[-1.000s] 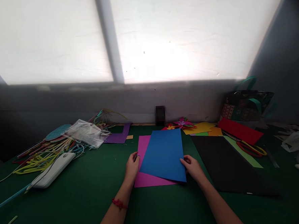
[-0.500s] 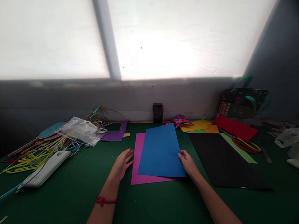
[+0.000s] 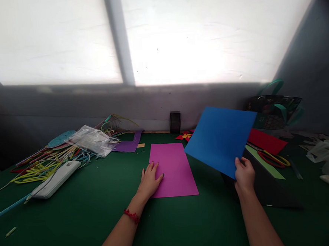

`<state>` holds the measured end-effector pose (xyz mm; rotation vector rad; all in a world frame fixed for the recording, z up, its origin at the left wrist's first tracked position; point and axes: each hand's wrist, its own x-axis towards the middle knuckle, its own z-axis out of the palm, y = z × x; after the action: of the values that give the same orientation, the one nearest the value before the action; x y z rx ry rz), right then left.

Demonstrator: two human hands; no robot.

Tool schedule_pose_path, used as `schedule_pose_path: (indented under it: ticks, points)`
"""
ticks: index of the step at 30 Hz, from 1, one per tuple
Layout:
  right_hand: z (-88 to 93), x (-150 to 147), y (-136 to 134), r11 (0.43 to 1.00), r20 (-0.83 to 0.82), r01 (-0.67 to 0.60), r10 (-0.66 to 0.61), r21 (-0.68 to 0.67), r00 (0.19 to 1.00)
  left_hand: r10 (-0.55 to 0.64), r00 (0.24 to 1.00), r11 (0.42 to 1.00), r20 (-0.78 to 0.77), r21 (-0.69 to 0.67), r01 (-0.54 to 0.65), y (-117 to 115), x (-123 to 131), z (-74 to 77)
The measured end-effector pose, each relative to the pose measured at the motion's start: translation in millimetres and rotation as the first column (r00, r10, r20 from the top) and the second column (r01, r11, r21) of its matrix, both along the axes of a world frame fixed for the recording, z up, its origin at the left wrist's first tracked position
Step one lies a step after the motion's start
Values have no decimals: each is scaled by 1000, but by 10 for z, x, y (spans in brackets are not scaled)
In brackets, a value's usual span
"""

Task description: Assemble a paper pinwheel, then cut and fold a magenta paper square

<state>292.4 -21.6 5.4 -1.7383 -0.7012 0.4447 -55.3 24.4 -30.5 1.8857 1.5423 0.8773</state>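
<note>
A blue sheet of paper [image 3: 221, 138] is up off the table, tilted, with its lower right corner pinched in my right hand [image 3: 244, 173]. It hangs over the black sheet [image 3: 268, 187] and hides part of it. A pink sheet of paper [image 3: 174, 170] lies flat on the green table in front of me. My left hand [image 3: 150, 179] rests on the pink sheet's left edge, fingers spread and holding nothing.
At the left lie a white power strip [image 3: 56, 179], coloured pipe cleaners [image 3: 42, 171] and a clear plastic bag [image 3: 93, 140]. A purple paper [image 3: 129, 143] lies at the back. On the right are scissors [image 3: 275, 159], a red paper [image 3: 268, 140] and a plastic bag [image 3: 326, 152].
My right hand has lifted the blue sheet off the pink one and carried it right, over the black sheet. My left hand has moved right onto the pink sheet.
</note>
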Motion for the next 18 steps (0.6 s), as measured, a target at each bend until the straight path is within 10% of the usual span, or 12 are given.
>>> schedule_pose_path:
  ticks: [9,18]
  points:
    - [-142,175,35,976,-177,195,-210,-98,962,-135,886,990,-443,-95,104,-14,-24,36]
    - [-157,249,22,959,-64,247,-258,-135,964,-115,875,993,-470,-19,120,-28,0,21]
